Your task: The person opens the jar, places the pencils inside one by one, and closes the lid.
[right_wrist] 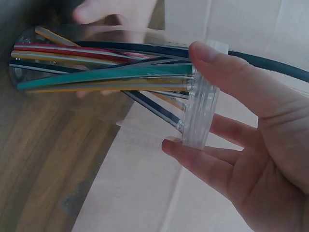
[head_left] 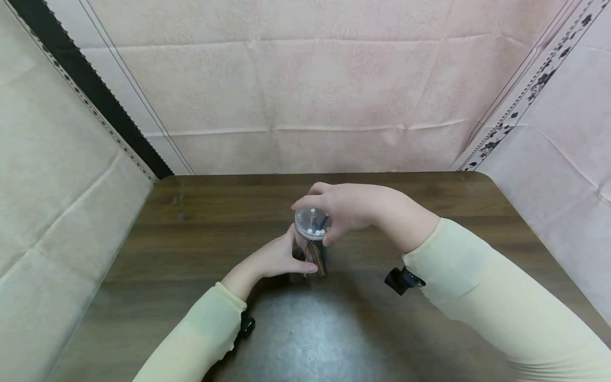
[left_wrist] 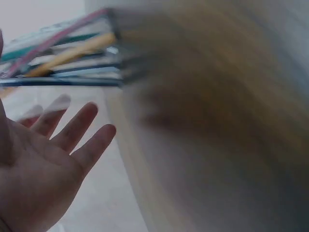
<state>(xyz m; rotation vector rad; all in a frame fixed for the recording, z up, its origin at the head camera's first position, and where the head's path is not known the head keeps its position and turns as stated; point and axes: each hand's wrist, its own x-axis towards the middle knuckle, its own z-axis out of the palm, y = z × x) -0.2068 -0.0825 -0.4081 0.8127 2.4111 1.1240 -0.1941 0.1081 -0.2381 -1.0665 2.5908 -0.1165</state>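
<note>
Fingers (right_wrist: pixel 203 157) and thumb of the right hand (head_left: pixel 355 209) pinch the clear lid (right_wrist: pixel 200 111) on top of a see-through jar (head_left: pixel 312 246). The jar stands on the brown table (head_left: pixel 191 233), full of colored sticks (right_wrist: pixel 101 72). The left hand (head_left: pixel 274 260) wraps its side; its wrist view is blurry, so the fingers there may be only loosely curled.

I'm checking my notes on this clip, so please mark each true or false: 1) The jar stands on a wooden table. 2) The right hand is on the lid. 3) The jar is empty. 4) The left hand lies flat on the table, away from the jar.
1) True: the clear jar stands on the wooden table.
2) True: the right hand has its grip on the lid.
3) False: it holds colored sticks.
4) False: the left hand is against the jar's side.
</note>
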